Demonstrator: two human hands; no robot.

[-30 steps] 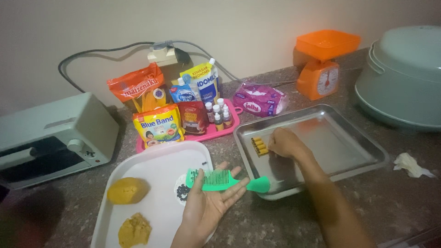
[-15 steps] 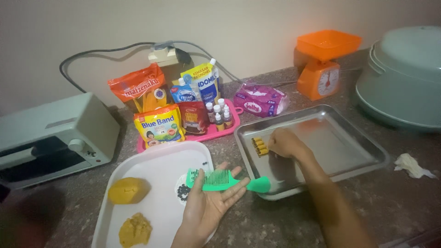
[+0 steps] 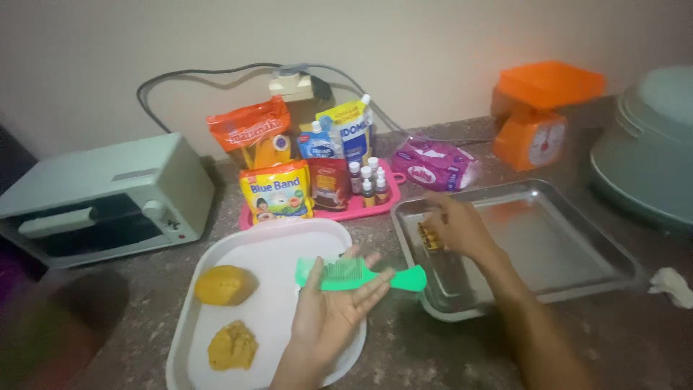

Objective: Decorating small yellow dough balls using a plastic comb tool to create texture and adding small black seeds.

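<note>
My left hand [image 3: 328, 310] lies palm up over the white tray [image 3: 267, 249] with a green comb [image 3: 357, 275] resting across its fingers. My right hand [image 3: 458, 227] reaches into the metal baking pan [image 3: 563, 245] and touches a row of small yellow dough pieces [image 3: 427, 236] at the pan's left side. Its fingers are curled over them; whether it grips one I cannot tell. Two lumps of yellow dough sit on the white tray: a rounded one [image 3: 225, 284] and a flatter one [image 3: 232, 345].
A pink tray [image 3: 361, 209] of packets and small bottles stands behind. A pale green toaster oven [image 3: 94, 198] is at left, an orange kitchen scale [image 3: 538, 119] and a grey-green lidded pot [image 3: 650, 152] at right. A purple packet [image 3: 433, 165] and a crumpled tissue [image 3: 671, 283] lie on the counter.
The camera view has shifted slightly. Both hands stay about where they were, the left under the comb and the right at the dough pieces in the pan.
</note>
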